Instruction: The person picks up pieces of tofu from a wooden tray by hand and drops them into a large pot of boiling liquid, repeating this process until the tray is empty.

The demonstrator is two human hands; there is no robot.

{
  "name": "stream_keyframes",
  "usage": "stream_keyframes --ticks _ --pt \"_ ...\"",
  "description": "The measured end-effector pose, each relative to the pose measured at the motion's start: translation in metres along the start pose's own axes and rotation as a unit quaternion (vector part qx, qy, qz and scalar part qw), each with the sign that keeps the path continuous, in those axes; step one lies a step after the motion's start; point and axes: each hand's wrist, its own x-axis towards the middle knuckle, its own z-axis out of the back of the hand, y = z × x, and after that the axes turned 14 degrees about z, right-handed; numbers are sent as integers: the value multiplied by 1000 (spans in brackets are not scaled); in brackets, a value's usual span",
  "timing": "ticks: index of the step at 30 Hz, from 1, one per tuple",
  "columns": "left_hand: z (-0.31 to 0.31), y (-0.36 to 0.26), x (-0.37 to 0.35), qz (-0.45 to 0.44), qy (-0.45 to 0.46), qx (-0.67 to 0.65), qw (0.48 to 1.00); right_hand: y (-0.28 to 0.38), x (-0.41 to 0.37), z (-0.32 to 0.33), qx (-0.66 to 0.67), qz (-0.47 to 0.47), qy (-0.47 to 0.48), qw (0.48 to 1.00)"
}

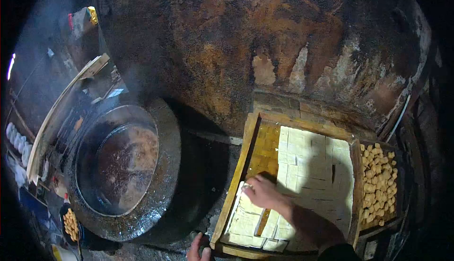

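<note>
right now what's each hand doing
left hand: at the wooden tray corner, cannot be told
right hand: fingers curled over tofu blocks, hold cannot be told

a wide black wok (166,161) sits left of centre, dark oil (124,166) pooled inside with steam rising. behind it stands a sooty, rust-stained wall (236,34). at the right, golden fried cubes (378,180) lie heaped in a dark tray (402,199). near left, a small bowl (63,213) holds more fried pieces. a wooden board (61,102) leans at far left.
</note>
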Motion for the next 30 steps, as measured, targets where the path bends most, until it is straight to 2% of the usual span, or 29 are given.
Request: stream_keyframes --ticks 1,2,5,6,9,10,12,14,20,22,26,28,30 --pt "0 -2 -2 21 26 -28 999 -2 -6 -18 -142 68 -41 987" --pt "0 -2 -5 42 51 -57 996 11 -10 -18 -81 -5 48 996" --pt "0 1 -8 -6 10 -17 1000 17 -13 -22 -17 -22 53 998" --pt "1 1 -12 32 22 -22 999 19 -19 -21 -18 -21 57 998" --pt "3 -22 -21 58 4 -8 998 47 -25 7 64 -60 87 992" --pt "2 -23 -21 60 3 -11 998 46 -27 4 50 -45 73 995" --pt "1 -23 -21 54 10 -115 992 44 -28 0 13 -43 62 997" --pt "1 -17 -19 44 1 -119 992 49 -23 2 -21 -39 48 998" --pt "0 7 -12 39 -3 -133 990 56 -16 11 -31 -80 144 986" --pt "0 9 -12 46 -1 -147 988 56 -22 7 -78 -26 154 985" --pt "2 -2 -10 31 -7 -138 990 50 -26 7 -125 8 148 981" --pt "-2 -1 -11 23 -14 -136 990 34 -11 10 2 -27 107 994" --pt "-5 8 -6 -12 -21 -144 989 8 -2 13 104 13 40 994"
